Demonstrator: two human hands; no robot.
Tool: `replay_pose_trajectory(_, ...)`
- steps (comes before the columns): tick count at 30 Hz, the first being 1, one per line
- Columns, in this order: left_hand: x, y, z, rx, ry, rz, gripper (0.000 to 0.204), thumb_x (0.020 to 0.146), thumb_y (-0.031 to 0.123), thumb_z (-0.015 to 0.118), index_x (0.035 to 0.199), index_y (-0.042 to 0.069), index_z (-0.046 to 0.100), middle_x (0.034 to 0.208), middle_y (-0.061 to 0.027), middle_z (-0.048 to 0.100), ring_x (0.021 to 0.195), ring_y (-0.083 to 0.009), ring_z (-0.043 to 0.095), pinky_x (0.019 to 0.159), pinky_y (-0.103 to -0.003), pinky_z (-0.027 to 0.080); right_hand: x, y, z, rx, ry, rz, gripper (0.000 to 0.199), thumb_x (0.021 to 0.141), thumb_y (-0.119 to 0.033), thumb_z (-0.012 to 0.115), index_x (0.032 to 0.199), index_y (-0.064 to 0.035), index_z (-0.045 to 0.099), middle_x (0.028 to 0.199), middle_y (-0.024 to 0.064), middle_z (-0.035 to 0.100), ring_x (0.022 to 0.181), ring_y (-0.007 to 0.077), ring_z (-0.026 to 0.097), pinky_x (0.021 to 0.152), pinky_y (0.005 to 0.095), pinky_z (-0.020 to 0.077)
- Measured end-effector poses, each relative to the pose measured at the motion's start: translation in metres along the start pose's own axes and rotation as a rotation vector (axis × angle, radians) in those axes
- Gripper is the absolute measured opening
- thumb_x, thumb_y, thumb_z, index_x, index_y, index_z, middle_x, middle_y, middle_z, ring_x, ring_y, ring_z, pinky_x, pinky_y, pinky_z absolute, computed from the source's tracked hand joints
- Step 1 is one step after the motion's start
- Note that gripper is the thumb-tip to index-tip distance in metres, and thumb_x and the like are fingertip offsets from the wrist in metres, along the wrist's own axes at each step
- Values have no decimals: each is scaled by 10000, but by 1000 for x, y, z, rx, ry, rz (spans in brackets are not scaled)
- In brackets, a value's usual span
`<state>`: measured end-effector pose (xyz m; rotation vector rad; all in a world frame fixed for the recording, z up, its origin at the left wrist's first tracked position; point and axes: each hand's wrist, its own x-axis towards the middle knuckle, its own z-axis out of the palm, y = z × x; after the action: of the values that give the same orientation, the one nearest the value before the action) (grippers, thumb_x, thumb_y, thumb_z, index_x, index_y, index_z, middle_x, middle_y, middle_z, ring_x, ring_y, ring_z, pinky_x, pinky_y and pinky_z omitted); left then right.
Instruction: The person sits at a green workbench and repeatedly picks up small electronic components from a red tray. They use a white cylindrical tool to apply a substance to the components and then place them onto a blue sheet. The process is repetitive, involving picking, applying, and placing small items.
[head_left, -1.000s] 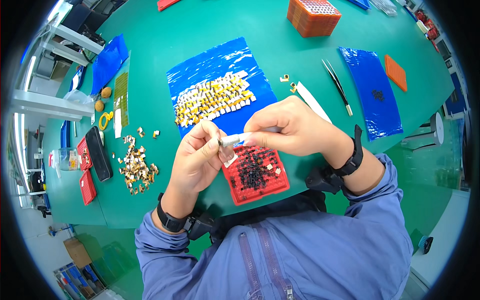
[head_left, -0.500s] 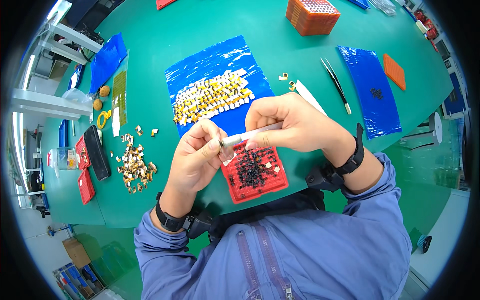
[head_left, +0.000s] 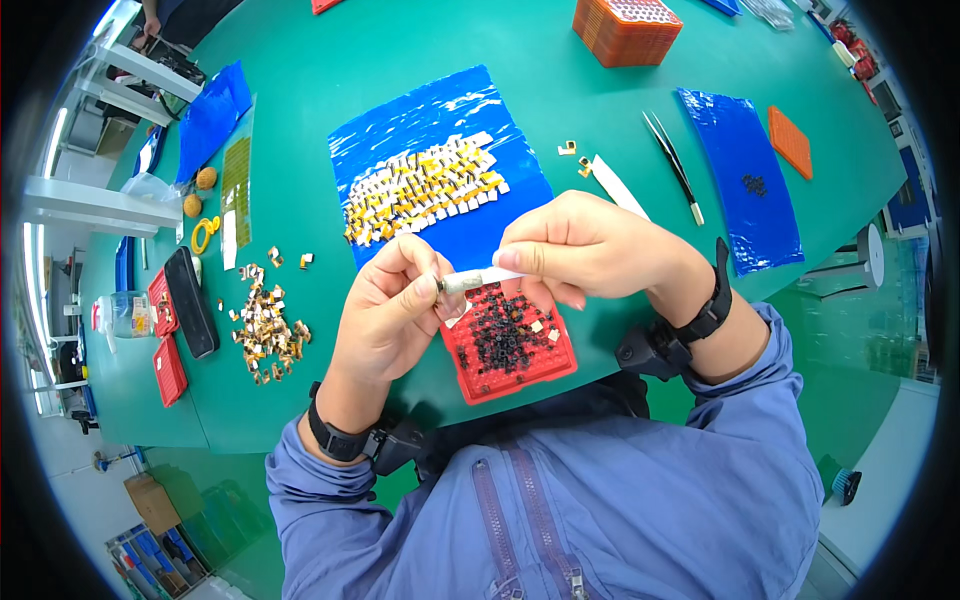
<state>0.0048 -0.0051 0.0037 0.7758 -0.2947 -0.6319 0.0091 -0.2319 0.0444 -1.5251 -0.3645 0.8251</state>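
Over the red tray (head_left: 520, 392), a slim white pen-like stick (head_left: 492, 276) with a greyish, partly see-through end lies between my two hands. My right hand (head_left: 590, 245) pinches its white part between thumb and bent fingers. With thumb and forefinger, my left hand (head_left: 388, 305) grips the other end, where a tiny dark piece shows; its exact kind is too small to tell. Many small black parts (head_left: 505, 340) and a few pale bits fill the tray below. Beyond my hands, rows of small white and yellow pieces (head_left: 430, 190) sit on a blue sheet (head_left: 400, 120).
To the left are a pile of small gold-white pieces (head_left: 268, 335), a black case (head_left: 190, 302) and yellow scissors (head_left: 205, 235). Tweezers (head_left: 675, 170), a second blue sheet (head_left: 735, 150) and an orange tray (head_left: 790, 143) lie right. Stacked orange trays (head_left: 622, 40) stand behind.
My right fingers have shifted their hold on the white stick, the thumb now lying over it and the lower fingers lowered. My left hand has barely moved. Part of another person now shows at far left.
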Motion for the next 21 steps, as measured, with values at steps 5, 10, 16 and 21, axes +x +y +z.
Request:
replay_pose_trajectory(5,0,-1,0,-13,-15,4,98,899,95,553,864,52,472,771,-64,541,721,-140,527,677,-271,431,-1,2,2,-57,100,-189,201,843,-213,658,814,-25,595,651,4,569,501,52,504,454,200,380)
replay_pose_trajectory(10,0,-1,-1,-4,-11,-14,99,895,91,559,869,56,470,775,-62,538,716,-135,518,673,-271,423,-1,4,-1,-98,65,-153,209,836,-217,666,827,-24,586,648,-8,556,534,45,499,477,202,386)
replay_pose_trajectory(16,-1,-2,-3,-2,-32,-18,92,892,89,564,882,54,479,780,-55,534,720,-131,512,672,-270,418,-4,-5,-2,-47,-12,30,209,841,-240,659,844,-43,592,660,-11,548,572,38,480,505,204,387)
replay_pose_trajectory(21,-1,-1,-4,96,-47,-50,146,903,152,563,894,76,439,789,-58,499,735,-160,503,663,-295,411,-3,-1,0,-123,81,-168,246,885,-271,602,821,-33,607,630,-1,574,498,48,499,455,205,392)
